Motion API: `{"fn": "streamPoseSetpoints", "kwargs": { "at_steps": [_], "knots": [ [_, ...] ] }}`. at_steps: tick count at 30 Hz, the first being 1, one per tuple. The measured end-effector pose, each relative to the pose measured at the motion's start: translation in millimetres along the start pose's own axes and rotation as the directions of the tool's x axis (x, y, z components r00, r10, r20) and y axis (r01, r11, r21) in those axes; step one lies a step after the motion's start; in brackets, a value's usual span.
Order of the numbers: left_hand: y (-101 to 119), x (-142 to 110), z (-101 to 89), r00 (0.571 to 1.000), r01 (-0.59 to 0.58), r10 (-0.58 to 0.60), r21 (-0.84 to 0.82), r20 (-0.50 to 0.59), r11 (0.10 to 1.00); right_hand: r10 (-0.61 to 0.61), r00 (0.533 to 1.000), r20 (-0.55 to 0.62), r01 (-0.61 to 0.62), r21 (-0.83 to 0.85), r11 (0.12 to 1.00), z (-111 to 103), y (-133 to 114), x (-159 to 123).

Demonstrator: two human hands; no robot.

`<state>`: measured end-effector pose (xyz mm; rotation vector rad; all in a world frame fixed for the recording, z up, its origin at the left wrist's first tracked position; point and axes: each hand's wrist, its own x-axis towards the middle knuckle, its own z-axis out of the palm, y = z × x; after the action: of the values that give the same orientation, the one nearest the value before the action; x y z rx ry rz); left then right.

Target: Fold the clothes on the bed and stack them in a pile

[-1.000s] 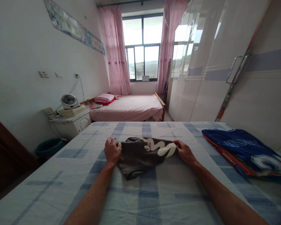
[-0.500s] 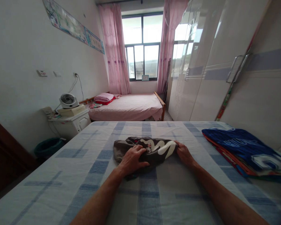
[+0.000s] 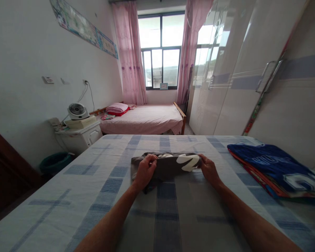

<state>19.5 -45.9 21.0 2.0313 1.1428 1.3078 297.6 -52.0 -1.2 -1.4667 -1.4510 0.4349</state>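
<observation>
A dark grey printed garment [image 3: 168, 170], folded into a small bundle, lies on the blue-and-white checked bed cover [image 3: 196, 199]. A bold white pattern shows near its right end; whether it is a shirt I cannot tell. My left hand [image 3: 145, 171] pinches the cloth along its upper left part, thumb against fingers. At the right end, my right hand [image 3: 208, 170] grips the edge, with the fingertips partly hidden behind the fabric. Between the two hands the cloth is drawn fairly straight, and its loose left corner sticks out past my left hand.
A stack of folded clothes with a blue jersey [image 3: 273, 164] on top lies at the bed's right side. Beyond are a second, pink bed [image 3: 152, 117] and a white wardrobe [image 3: 236, 77]. To the left stand a nightstand [image 3: 81, 136] with a fan [image 3: 78, 110] and a green bin [image 3: 55, 162].
My left hand has gone from resting flat on the garment to pinching its cloth. An upper layer has been folded toward me, covering much of the white print. The right hand keeps its hold.
</observation>
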Motion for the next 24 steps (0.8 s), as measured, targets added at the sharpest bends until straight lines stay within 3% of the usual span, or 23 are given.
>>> {"fn": "streamPoseSetpoints", "kwargs": {
  "at_steps": [3, 6, 11, 16, 24],
  "knots": [
    [-2, 1, -0.8, 0.996, 0.078, -0.076, 0.044, -0.046, 0.996, -0.042, 0.999, 0.029, 0.043, -0.042, 0.998, 2, 1, -1],
    [-14, -1, 2.6, 0.996, 0.089, -0.092, 0.188, 0.007, 0.978, -0.042, 0.997, 0.061, 0.045, -0.042, 0.998, 2, 4, 0],
    [-21, -8, 7.7, 0.984, -0.062, -0.005, 0.367, 0.179, 0.928, 0.024, 0.998, 0.058, -0.022, -0.027, 0.999, 1, 7, 0],
    [-10, -14, 6.4, 0.918, -0.231, 0.046, 0.438, 0.393, 0.869, 0.119, 0.992, 0.053, -0.121, 0.047, 0.992, 2, 5, 1],
    [-13, -12, 8.8, 0.910, -0.264, 0.036, 0.512, 0.412, 0.817, 0.110, 0.993, 0.048, -0.113, 0.062, 0.992, 2, 6, 1]
  ]
}}
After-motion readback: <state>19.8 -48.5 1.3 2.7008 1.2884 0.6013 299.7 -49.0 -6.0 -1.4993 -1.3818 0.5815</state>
